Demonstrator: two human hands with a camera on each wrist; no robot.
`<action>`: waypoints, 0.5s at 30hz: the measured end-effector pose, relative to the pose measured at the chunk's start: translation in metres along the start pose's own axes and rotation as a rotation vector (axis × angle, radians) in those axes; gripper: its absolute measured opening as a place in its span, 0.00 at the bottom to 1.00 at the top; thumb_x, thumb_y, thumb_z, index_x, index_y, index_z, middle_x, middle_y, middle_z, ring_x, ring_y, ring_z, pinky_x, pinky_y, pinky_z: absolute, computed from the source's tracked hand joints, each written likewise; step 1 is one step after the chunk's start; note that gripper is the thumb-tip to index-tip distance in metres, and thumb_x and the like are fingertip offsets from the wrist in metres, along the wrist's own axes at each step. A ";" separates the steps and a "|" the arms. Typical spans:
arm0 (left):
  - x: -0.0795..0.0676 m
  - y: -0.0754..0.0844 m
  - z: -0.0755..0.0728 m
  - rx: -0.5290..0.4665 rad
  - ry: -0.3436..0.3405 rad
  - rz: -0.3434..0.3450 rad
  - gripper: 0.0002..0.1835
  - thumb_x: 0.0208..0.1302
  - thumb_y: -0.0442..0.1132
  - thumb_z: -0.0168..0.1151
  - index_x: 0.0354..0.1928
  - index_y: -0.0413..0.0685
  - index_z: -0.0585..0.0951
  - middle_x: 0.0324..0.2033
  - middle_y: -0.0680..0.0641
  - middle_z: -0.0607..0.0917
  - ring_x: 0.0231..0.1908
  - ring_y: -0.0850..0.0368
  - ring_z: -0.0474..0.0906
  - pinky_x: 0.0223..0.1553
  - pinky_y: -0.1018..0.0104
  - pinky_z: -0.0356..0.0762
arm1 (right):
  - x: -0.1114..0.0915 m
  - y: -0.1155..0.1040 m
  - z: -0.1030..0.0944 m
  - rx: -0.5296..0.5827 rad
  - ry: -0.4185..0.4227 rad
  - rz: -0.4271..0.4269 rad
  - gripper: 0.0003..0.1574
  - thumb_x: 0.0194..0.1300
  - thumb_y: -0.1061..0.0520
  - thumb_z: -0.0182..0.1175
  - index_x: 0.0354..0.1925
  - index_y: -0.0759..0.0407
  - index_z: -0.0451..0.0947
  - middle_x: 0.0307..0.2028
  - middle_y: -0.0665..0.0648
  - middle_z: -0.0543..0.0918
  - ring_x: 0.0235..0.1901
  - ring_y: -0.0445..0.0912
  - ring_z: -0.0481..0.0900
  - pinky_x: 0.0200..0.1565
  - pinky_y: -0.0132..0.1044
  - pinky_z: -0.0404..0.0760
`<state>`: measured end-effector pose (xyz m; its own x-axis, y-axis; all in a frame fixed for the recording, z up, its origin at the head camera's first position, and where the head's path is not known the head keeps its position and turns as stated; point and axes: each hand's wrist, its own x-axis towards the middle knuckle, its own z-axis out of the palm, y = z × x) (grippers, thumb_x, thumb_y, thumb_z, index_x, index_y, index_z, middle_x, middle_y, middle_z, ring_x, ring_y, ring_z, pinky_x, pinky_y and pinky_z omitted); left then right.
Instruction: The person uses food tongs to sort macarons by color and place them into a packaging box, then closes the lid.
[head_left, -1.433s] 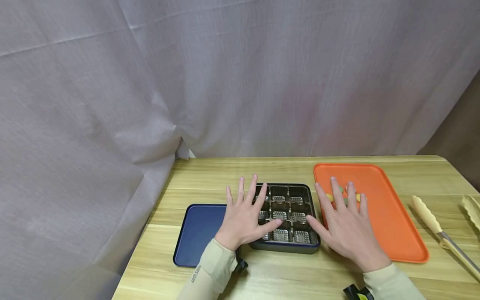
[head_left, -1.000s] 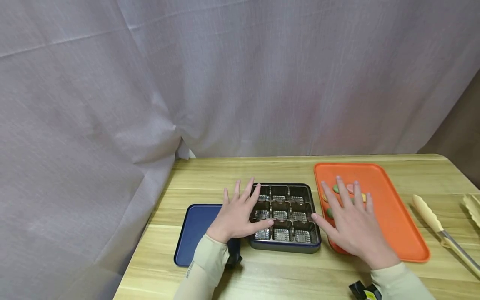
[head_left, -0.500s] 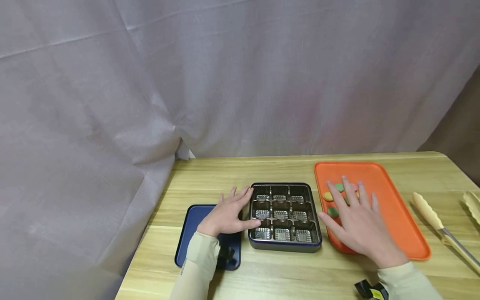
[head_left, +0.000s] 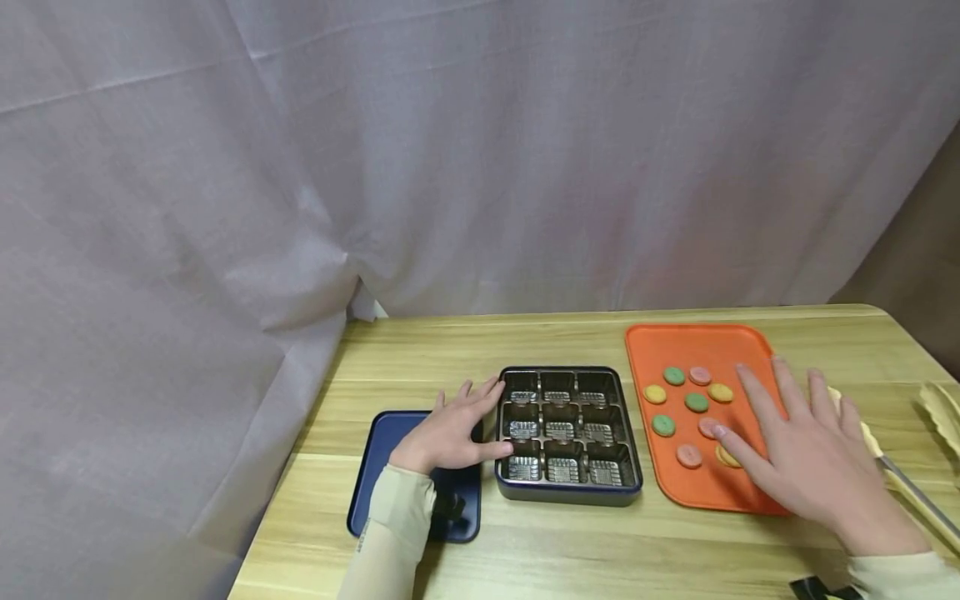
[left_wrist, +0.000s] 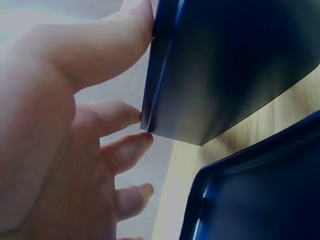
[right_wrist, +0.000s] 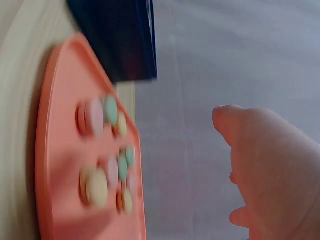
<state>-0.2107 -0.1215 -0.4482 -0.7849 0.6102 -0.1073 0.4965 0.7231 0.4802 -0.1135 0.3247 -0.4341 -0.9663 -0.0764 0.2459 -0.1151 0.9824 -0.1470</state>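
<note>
My left hand (head_left: 450, 429) touches the left rim of a dark blue box (head_left: 570, 495) with its thumb and fingertips, fingers fairly straight. A black insert (head_left: 558, 442) divides the box into several bare compartments. Below that hand lies a flat blue lid (head_left: 386, 467), partly covered by the wrist. My right hand (head_left: 813, 458), fingers spread and holding nothing, hovers over the right side of an orange tray (head_left: 738, 343). Several pink, green and yellow macarons, such as a green macaron (head_left: 673, 376) and a pink macaron (right_wrist: 92, 117), lie on the tray's left half.
Tongs (head_left: 911, 487) with cream scalloped tips lie at the right of the wooden table (head_left: 442, 350), partly behind my right hand. A grey curtain (head_left: 480, 167) hangs behind the table's far edge.
My left hand has moved left and down from above the box to its left rim. My right hand has moved right across the tray, uncovering the macarons.
</note>
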 end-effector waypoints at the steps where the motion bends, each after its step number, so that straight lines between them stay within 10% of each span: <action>1: 0.000 0.000 -0.001 -0.005 -0.004 0.001 0.53 0.69 0.66 0.64 0.86 0.56 0.49 0.84 0.50 0.50 0.82 0.33 0.43 0.75 0.24 0.38 | -0.002 0.007 -0.001 -0.010 -0.005 0.015 0.60 0.74 0.28 0.56 0.86 0.53 0.42 0.81 0.78 0.42 0.74 0.85 0.38 0.63 0.85 0.40; 9: 0.000 -0.001 0.000 -0.047 -0.039 -0.004 0.50 0.72 0.62 0.63 0.86 0.58 0.48 0.84 0.50 0.50 0.82 0.33 0.41 0.76 0.26 0.38 | -0.031 0.064 -0.005 -0.010 -0.026 0.154 0.63 0.74 0.28 0.54 0.85 0.55 0.35 0.79 0.80 0.32 0.74 0.85 0.27 0.68 0.82 0.26; 15: -0.001 0.000 0.002 -0.065 -0.054 -0.019 0.50 0.72 0.62 0.62 0.86 0.58 0.48 0.84 0.53 0.50 0.82 0.35 0.40 0.77 0.28 0.39 | -0.060 0.106 0.018 0.158 0.141 0.187 0.59 0.75 0.38 0.59 0.83 0.67 0.42 0.77 0.85 0.38 0.76 0.83 0.33 0.74 0.75 0.29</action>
<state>-0.2090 -0.1213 -0.4493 -0.7721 0.6143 -0.1629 0.4551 0.7133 0.5330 -0.0723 0.4305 -0.4816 -0.9337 0.1390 0.3299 0.0168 0.9376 -0.3474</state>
